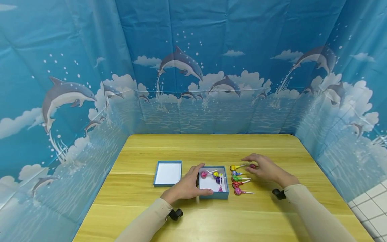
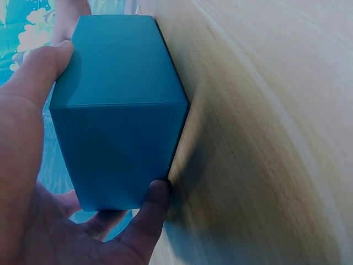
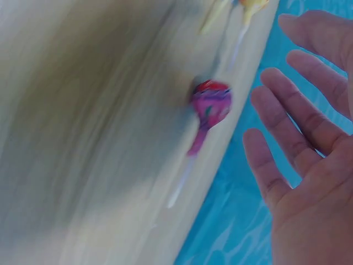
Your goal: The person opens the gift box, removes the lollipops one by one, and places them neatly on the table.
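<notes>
A person steadies a blue box [image 1: 214, 195] with the left hand [image 1: 188, 185] below the centre of the frame, thumb at its front and fingers around its left side, while the right hand [image 1: 269, 169] reaches over a dark red lollipop [image 1: 252, 166] on the tabletop [image 1: 229, 222], right of centre. The right-wrist view shows those fingers extended and apart from the sweet, gripping nothing. Between box and right hand, five wrapped lollipops [image 1: 234, 178] lie in a column, from a yellow one [image 1: 232, 167] at the top to a pink one [image 1: 238, 191] at the bottom; several more rest inside the box. A shallow blue lid [image 1: 168, 173], white inside facing up, lies left of the box. The step in hand appears to be moving lollipops between box and tabletop, though in which direction cannot be told. If the dark red sweet is to be lifted, the next move calls for a pinch by the right thumb and fingertips; if it is to be left there, a clean upward withdrawal that spares the neighbouring sticks
</notes>
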The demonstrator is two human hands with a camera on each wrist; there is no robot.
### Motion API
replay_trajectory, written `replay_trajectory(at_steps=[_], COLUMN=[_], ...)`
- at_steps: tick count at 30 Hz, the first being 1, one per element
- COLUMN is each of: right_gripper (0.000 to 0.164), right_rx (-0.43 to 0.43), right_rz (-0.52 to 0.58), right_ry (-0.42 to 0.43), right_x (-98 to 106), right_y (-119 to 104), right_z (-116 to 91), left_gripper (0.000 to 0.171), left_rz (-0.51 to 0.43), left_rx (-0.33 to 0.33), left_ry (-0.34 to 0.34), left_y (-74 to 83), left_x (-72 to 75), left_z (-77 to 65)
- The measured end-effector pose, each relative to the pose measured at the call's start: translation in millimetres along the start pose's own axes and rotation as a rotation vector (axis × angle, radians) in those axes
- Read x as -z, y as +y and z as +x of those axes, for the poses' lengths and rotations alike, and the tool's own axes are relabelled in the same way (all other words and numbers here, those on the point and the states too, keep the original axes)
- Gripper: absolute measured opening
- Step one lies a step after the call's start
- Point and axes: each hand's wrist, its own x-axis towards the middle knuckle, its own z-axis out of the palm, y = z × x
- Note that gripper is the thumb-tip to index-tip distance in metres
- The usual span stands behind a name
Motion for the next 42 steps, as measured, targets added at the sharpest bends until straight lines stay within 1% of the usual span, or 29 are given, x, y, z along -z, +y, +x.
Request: replay_trajectory(at_steps=[4,8,12,15,21,27,34,38,42], right_gripper=[0.037,0.038,0.039,0.038,0.036,0.031,0.029,0.022,0.016], right_rx=[0.045,0.063,0.097,0.149,0.258,0.318,0.323,0.323,0.278], right_rz=[0.003,0.014,-0.013,-0.036,-0.048,-0.067,-0.037,-0.038,-0.046], right_ry=[0.013,-0.004,-0.031,-0.054,-0.113,-0.205,-0.371,-0.441,-0.500], right_x=[0.8,1.5,3.5,4.3,5.3,6.2,2.9,-3.4,-10.7], right_y=[-13.2,-26.6,-41.9,-53.8,-77.5,-99.5,-114.3,-118.6,-121.3], right_z=[4.8,9.8,14.2,18.4,30.8,44.2,60.1,69.4,77.2], left_gripper=[0.124,0.125,0.124,0.123,0.123,0.123,0.123,0.123,0.123], left_rz=[0.003,0.005,-0.006,-0.012,-0.010,-0.009,-0.014,-0.014,-0.022], left_rx=[-0.007,-0.011,-0.012,-0.009,-0.008,-0.012,-0.027,-0.030,-0.030], left_ry=[0.005,0.008,0.008,0.009,0.011,0.008,0.003,0.000,0.000], left_y=[4.4,5.1,4.4,3.6,2.7,2.7,1.8,1.1,1.2], left_x=[1.6,2.2,2.8,2.7,2.5,3.1,2.1,1.0,1.0], left_z=[-2.2,-1.8,-1.5,-0.9,-1.0,-1.5,-1.4,-2.1,-2.6])
